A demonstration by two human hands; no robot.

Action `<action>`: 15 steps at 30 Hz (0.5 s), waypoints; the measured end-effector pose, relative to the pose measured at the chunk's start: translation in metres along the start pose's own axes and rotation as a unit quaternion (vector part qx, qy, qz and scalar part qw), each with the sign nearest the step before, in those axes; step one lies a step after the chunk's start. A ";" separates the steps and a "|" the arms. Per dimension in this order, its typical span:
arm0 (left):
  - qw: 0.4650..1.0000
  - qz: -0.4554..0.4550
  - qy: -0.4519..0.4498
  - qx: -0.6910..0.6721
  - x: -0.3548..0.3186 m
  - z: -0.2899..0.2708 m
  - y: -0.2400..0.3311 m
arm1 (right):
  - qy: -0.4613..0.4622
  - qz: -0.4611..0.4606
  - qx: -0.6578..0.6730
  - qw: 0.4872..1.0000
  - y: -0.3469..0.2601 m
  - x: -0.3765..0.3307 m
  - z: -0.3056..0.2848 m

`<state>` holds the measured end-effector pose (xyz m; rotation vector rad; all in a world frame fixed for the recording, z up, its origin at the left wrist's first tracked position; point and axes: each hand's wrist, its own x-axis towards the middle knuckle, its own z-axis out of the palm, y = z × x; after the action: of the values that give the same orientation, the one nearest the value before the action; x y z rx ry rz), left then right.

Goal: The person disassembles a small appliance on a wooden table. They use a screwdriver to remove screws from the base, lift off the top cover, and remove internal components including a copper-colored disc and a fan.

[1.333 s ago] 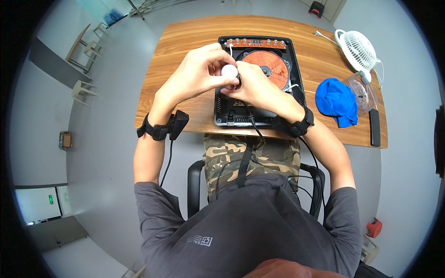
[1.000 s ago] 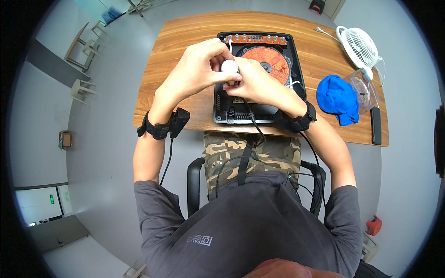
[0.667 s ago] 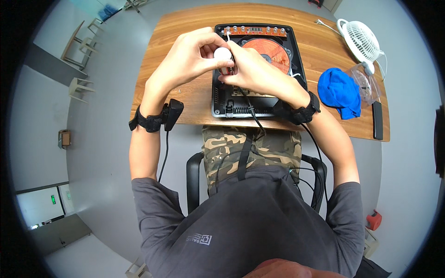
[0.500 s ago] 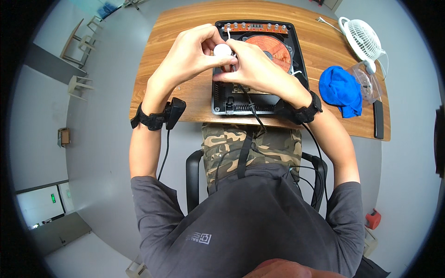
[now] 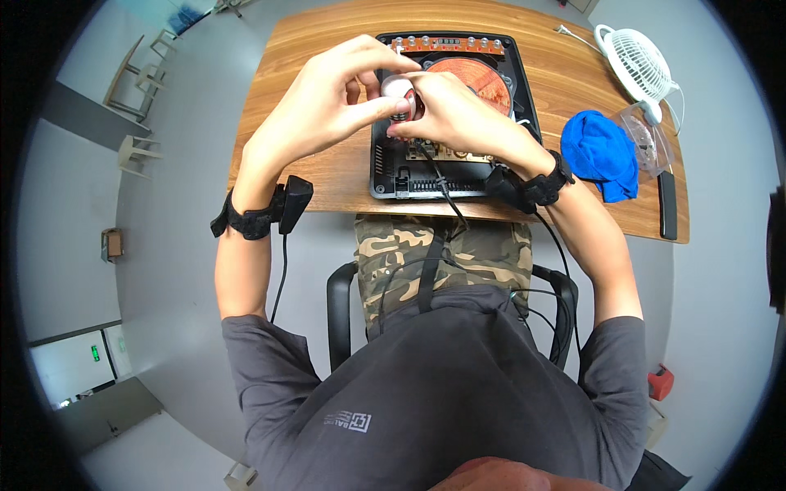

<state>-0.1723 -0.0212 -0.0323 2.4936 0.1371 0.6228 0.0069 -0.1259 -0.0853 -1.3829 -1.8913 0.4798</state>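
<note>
Both hands meet over an opened black induction cooker (image 5: 393, 176) with an orange copper coil (image 5: 483, 78) and a row of small parts along its far edge. My left hand (image 5: 336, 102) and my right hand (image 5: 442, 110) pinch a small round whitish part (image 5: 396, 87) between their fingertips, just above the cooker's circuit board. A black cable (image 5: 438, 176) runs from the cooker's near edge down toward my lap.
The cooker lies on a wooden table (image 5: 327, 176). To the right are a blue cloth (image 5: 602, 154), a clear plastic bag (image 5: 647, 139), a white desk fan (image 5: 639, 59) and a slim black bar-shaped object (image 5: 667, 204). Black bands sit on both wrists. Wooden chairs (image 5: 135, 82) stand far left.
The view has shifted a little, so the table sits higher in the picture. Both hands stay together on the small round part over the cooker, with the fingers slightly rearranged.
</note>
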 end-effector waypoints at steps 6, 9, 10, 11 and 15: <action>0.999 0.002 -0.026 0.023 0.001 -0.006 0.000 | -0.055 0.058 0.030 0.996 -0.012 0.001 -0.009; 0.999 -0.027 -0.013 0.015 0.005 -0.001 0.002 | -0.018 0.063 0.019 0.998 -0.005 -0.001 0.001; 0.999 -0.034 -0.008 0.020 0.006 0.001 0.002 | 0.038 0.036 0.020 0.998 -0.004 -0.005 0.008; 0.999 -0.042 -0.003 0.026 0.007 0.002 0.002 | 0.094 0.008 0.021 0.995 -0.004 -0.007 0.013; 0.997 -0.039 0.020 0.070 0.006 0.012 0.000 | 0.115 0.002 0.025 0.993 -0.001 -0.010 0.019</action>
<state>-0.1614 -0.0253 -0.0386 2.5967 0.3017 0.6517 -0.0060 -0.1332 -0.1002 -1.3495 -1.6806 0.3509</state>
